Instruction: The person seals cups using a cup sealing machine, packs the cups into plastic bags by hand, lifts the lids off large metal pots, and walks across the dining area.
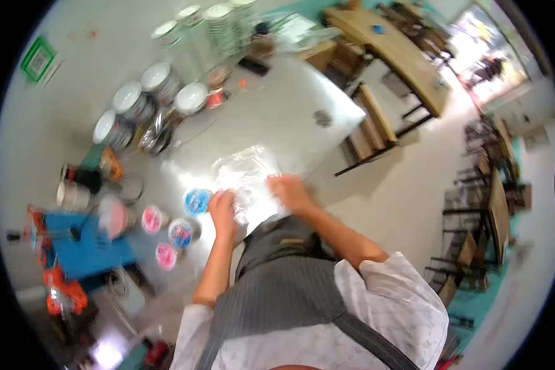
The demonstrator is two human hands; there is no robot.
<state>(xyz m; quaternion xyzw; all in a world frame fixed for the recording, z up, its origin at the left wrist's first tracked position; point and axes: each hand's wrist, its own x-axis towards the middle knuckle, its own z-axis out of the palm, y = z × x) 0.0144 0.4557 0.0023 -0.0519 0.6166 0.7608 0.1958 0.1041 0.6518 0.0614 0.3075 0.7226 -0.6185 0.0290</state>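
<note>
A clear, crinkled plastic bag or film (246,179) lies over the front edge of the shiny metal table (290,92). My left hand (222,208) is closed on its left side. On its right side my right hand (288,191) is closed on it too, fingers slightly blurred. Just left of my left hand stands a cup with a blue lid (197,201). Further left are a cup with a blue and red printed lid (181,233) and two with pink lids (153,219), (166,256).
Stacked white bowls (129,98) line the wall, with stacks of cups (219,24) behind. A phone (253,65) lies on the table's far part. A blue machine (80,243) stands at the left. Wooden tables (401,55) and a bench (370,117) are at the right.
</note>
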